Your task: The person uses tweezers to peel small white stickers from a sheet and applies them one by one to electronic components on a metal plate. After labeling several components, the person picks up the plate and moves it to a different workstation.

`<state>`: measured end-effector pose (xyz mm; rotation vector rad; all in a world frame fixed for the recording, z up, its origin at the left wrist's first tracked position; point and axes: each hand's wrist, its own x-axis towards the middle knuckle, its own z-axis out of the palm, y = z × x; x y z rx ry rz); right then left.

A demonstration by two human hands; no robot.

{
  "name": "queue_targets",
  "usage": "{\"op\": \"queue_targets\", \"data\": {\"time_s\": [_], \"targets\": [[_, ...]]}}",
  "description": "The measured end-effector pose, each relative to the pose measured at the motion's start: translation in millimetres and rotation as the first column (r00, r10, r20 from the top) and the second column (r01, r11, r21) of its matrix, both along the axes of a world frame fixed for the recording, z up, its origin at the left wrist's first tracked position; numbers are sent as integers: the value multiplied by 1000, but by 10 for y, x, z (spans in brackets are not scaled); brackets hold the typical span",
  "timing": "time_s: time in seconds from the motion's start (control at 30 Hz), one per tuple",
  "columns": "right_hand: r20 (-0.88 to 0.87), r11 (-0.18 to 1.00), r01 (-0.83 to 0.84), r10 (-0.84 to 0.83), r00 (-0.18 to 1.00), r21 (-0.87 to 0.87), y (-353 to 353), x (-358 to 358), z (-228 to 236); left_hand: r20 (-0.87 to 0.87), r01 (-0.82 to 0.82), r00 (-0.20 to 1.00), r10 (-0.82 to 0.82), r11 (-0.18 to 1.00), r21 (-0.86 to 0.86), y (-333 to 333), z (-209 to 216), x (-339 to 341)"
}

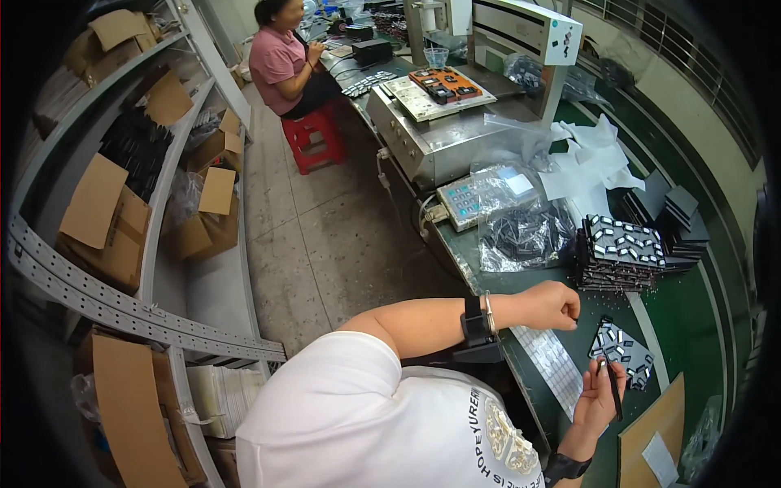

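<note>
My left hand (549,306) is over the near edge of the green bench, fingers curled into a pinch. A tiny dark bit shows at its fingertips, too small to name. Nearer the lower edge, my right hand (600,394) grips a slim black stick-like tool (616,397), which points down past the palm. Just beyond both hands lies a black plate (625,351) bearing several small silver-and-black pieces. Between my hands and the bench edge is a white sheet marked in a grid (553,363).
A tall stack of part-covered plates (622,252) stands beyond my left hand, beside plain black plates (683,213). Clear bags of black parts (527,232), a keypad box (464,203) and a machine with an orange fixture (444,84) line the bench. A co-worker (281,61) sits on a red stool. Shelves of cartons (106,211) stand left.
</note>
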<state>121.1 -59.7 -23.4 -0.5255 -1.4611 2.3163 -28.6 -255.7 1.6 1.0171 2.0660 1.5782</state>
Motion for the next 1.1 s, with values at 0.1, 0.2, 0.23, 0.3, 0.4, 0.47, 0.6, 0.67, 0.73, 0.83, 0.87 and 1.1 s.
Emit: {"op": "queue_targets", "data": {"time_s": [0.1, 0.2, 0.23, 0.3, 0.4, 0.47, 0.6, 0.67, 0.73, 0.83, 0.87, 1.1], "targets": [[-19, 1000, -20, 20, 1000, -12, 46, 13, -41, -70, -39, 997, 29, 989, -142, 10, -133, -150], [-31, 1000, -11, 11, 999, -9, 41, 7, -5, -330, -2, 942, -54, 986, -169, 104, -347, -143], [-25, 1000, 14, -15, 1000, -18, 12, -3, 34, -333, 0, 941, -56, 986, -166, 130, -362, -146], [-12, 997, 66, -66, 998, -35, -41, -4, 114, -376, 37, 922, -89, 989, -144, 184, -387, -154], [-10, 998, 54, -54, 998, -26, -31, 49, 183, -162, 157, 973, -165, 986, -62, 266, -318, -118], [-16, 998, 56, -56, 998, -22, 19, 56, 188, 319, 291, 893, -317, 948, 128, 291, -166, -58], [-53, 999, 19, -21, 998, -44, 143, 91, 170, 748, 233, 458, -480, 877, 420, 371, -134, 100], [-45, 994, 100, -101, 994, -36, 138, 100, 154, 772, 211, 431, -468, 883, 419, 424, -181, 172], [-48, 990, 138, -140, 989, -34, 166, 113, 121, 822, 163, 363, -439, 898, 408, 459, -210, 229], [-121, 973, 209, -196, 973, 101, 275, 179, 41, 831, 186, 393, -394, 919, 348, 535, -188, 324], [-124, 971, 215, -202, 972, 100, 307, 192, 17, 836, 199, 403, -373, 927, 317, 558, -181, 365], [-39, 962, 180, -176, 984, 203, 166, 164, 96, 677, 376, 676, -291, 926, 23, 554, -76, 254]]}}
